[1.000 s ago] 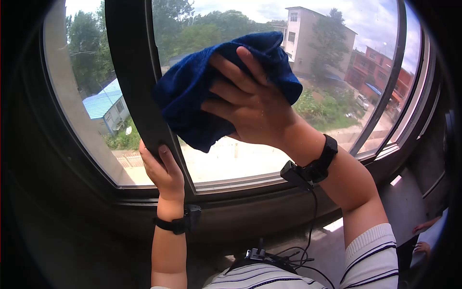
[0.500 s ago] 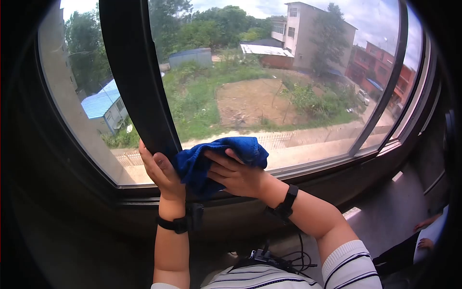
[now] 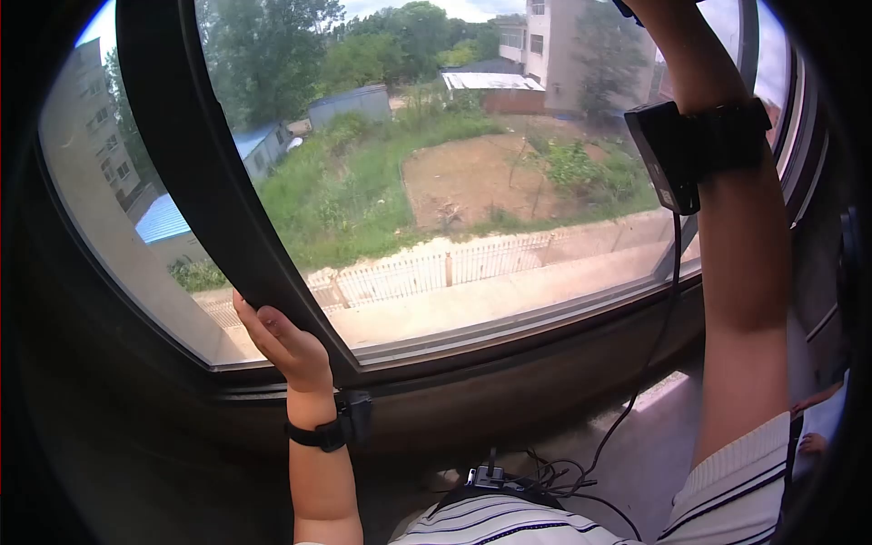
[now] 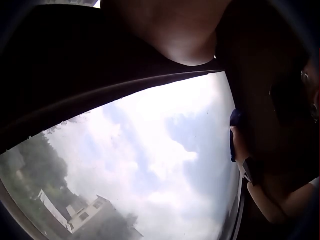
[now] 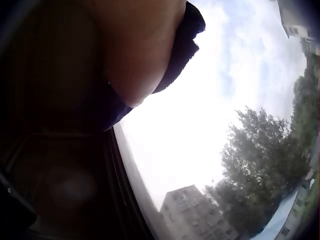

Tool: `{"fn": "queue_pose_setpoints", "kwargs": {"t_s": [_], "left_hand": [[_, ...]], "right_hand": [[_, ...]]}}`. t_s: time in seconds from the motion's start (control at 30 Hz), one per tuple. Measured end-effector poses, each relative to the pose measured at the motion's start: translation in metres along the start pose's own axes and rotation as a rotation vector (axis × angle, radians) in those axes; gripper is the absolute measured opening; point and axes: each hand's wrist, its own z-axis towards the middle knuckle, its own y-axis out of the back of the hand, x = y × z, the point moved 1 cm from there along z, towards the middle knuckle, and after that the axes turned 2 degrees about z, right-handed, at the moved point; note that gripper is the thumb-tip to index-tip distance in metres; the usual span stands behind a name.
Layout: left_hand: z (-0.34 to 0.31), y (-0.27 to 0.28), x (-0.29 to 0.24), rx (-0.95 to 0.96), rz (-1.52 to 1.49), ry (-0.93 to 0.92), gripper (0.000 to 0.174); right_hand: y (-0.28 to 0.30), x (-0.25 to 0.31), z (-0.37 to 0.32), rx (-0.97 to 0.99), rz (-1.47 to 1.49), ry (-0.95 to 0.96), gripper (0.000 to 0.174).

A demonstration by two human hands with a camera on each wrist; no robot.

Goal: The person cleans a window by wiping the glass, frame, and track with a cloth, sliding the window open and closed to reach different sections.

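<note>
My left hand [image 3: 292,352] rests against the lower part of the dark window frame [image 3: 218,191], its fingers straight along the left edge and the thumb on the near side. High at the upper right of the head view is my right hand [image 3: 668,11], mostly cut off by the top edge. In the left wrist view a blue cloth [image 4: 235,120] lies between that hand and the window pane [image 4: 150,130]. The right wrist view shows the cloth [image 5: 186,47] dark around the hand, whose fingertips are hidden.
A black wrist camera [image 3: 668,154] with a hanging cable [image 3: 649,363] is on my right wrist. The window sill track [image 3: 509,322] runs along the bottom. Another person's hand [image 3: 811,443] shows at the far right.
My right hand first came down with the cloth to the pane's lower left corner, then swept up to the upper right. My left hand stays at the frame as the view shifts.
</note>
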Motion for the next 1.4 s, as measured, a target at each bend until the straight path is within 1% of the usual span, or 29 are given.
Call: {"fn": "queue_pose_setpoints", "kwargs": {"t_s": [0.03, 0.1, 0.13, 0.2, 0.23, 0.27, 0.3, 0.37, 0.4, 0.5, 0.57, 0.6, 0.63, 0.67, 0.7, 0.77, 0.83, 0.87, 0.9, 0.93, 0.97, 1.0, 1.03, 1.1, 1.13, 1.2, 1.3, 1.37, 1.4], "left_hand": [[0.004, 0.006, 0.005, 0.014, 0.0, 0.0, 0.063], [0.004, 0.003, 0.007, -0.048, -0.01, -0.035, 0.06], [0.005, 0.003, 0.003, -0.024, -0.043, -0.034, 0.057], [0.005, 0.002, 0.006, -0.02, -0.044, -0.029, 0.055], [0.004, 0.002, 0.004, -0.019, -0.041, -0.027, 0.054], [0.008, 0.002, -0.007, -0.004, -0.014, -0.033, 0.052], [0.007, 0.0, -0.009, -0.006, -0.026, -0.03, 0.052], [0.009, 0.0, -0.008, -0.02, -0.012, 0.03, 0.051], [0.013, 0.001, -0.008, -0.019, -0.025, 0.047, 0.05], [0.015, -0.001, -0.008, -0.024, -0.023, 0.039, 0.05], [0.016, -0.002, -0.008, -0.024, -0.036, 0.027, 0.05], [0.016, -0.002, -0.009, -0.027, -0.034, 0.029, 0.052], [0.015, -0.001, -0.01, -0.031, -0.03, 0.027, 0.053], [0.015, -0.001, -0.009, -0.028, -0.047, 0.02, 0.05], [0.016, -0.001, -0.011, -0.034, -0.065, -0.001, 0.047], [0.012, -0.002, -0.005, -0.053, -0.08, -0.016, 0.046], [0.011, -0.001, 0.003, -0.068, -0.109, 0.012, 0.046], [0.01, -0.001, 0.002, -0.109, -0.052, 0.011, 0.048], [0.01, -0.003, 0.001, -0.156, 0.001, 0.007, 0.05], [0.011, -0.001, 0.004, -0.125, 0.001, 0.011, 0.053], [0.011, 0.001, 0.009, -0.113, -0.007, 0.024, 0.054], [0.012, 0.0, 0.008, -0.119, -0.017, 0.035, 0.054], [0.012, 0.0, 0.006, -0.123, -0.027, 0.046, 0.055], [0.015, 0.003, 0.006, -0.087, 0.002, 0.024, 0.055], [0.014, 0.002, 0.003, -0.097, 0.009, 0.029, 0.054], [0.016, 0.003, 0.005, -0.058, 0.021, 0.037, 0.058], [0.017, 0.005, 0.013, -0.052, 0.069, -0.001, 0.056], [0.017, 0.003, 0.009, -0.064, 0.054, -0.007, 0.053], [0.016, 0.001, 0.008, -0.086, 0.042, -0.01, 0.05]], "right_hand": [[-0.008, 0.011, -0.009, 0.004, -0.007, -0.012, 0.043], [-0.018, 0.023, -0.05, -0.191, -0.547, 0.423, 0.047], [-0.017, 0.043, -0.083, -0.186, -0.555, 0.42, 0.047], [-0.009, 0.097, -0.176, 0.301, -0.267, 0.034, 0.054], [-0.009, 0.116, -0.229, 0.334, -0.119, -0.034, 0.038], [0.0, 0.117, -0.292, 0.531, -0.243, 0.163, 0.041], [0.007, 0.13, -0.333, 0.552, -0.244, 0.154, 0.033], [0.029, 0.126, -0.384, 0.663, -0.111, 0.272, 0.033], [0.036, 0.118, -0.375, 0.66, -0.118, 0.281, 0.033], [0.052, 0.078, -0.339, 0.745, 0.028, 0.447, 0.031], [0.059, 0.046, -0.274, 0.62, -0.102, 0.374, 0.021], [0.057, 0.032, -0.228, 0.511, -0.17, 0.286, 0.027], [0.064, 0.007, -0.181, 0.495, -0.266, 0.304, 0.04], [0.066, -0.001, -0.127, 0.379, -0.359, 0.296, 0.044], [0.061, -0.06, -0.116, 0.251, -0.266, 0.184, 0.047], [0.057, -0.084, -0.05, -0.204, -0.453, 0.442, 0.049], [0.057, -0.086, -0.038, -0.176, -0.315, 0.142, 0.048], [0.054, -0.082, -0.047, -0.222, -0.287, 0.164, 0.045], [0.053, -0.066, -0.069, -0.187, -0.241, 0.128, 0.05], [0.045, -0.061, -0.102, -0.272, -0.322, 0.322, 0.054], [0.055, -0.067, -0.167, 0.133, -0.129, -0.081, 0.047], [0.055, -0.007, -0.181, 0.138, -0.274, 0.08, 0.046], [0.056, 0.02, -0.224, 0.162, -0.257, 0.024, 0.045], [0.067, 0.041, -0.33, 0.423, -0.201, 0.034, 0.037], [0.077, 0.051, -0.374, 0.513, -0.213, 0.092, 0.036], [0.095, 0.044, -0.422, 0.631, -0.196, 0.197, 0.035], [0.137, 0.008, -0.433, 0.793, -0.205, 0.327, 0.034], [0.165, -0.021, -0.427, 0.78, -0.289, 0.273, 0.038], [0.181, -0.037, -0.43, 0.773, -0.314, 0.116, 0.048]]}}
